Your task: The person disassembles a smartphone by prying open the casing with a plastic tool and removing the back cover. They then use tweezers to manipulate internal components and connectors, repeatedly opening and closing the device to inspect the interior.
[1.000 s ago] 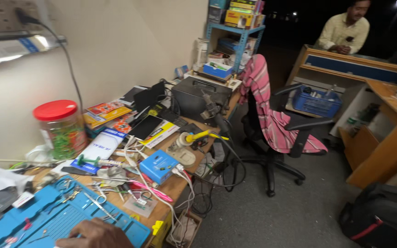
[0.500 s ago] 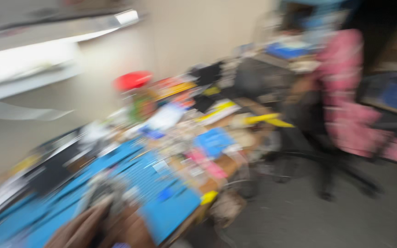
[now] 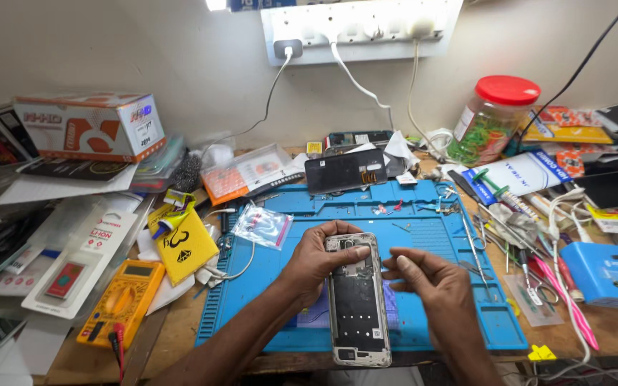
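Opened phone (image 3: 357,300), back cover removed, lying on the blue mat (image 3: 423,229) at the tabletop's near edge. Left hand (image 3: 314,261) fingers grip its far-left corner; right hand (image 3: 429,282) fingers pinched together just right of it.

One head-worn camera looks steeply down from above the near edge of the bench (image 3: 180,336), facing the far wall (image 3: 144,50). It sits close: the blue mat (image 3: 423,221) fills the centre, clutter spreads left and right, and the power strip (image 3: 359,25) tops the frame.
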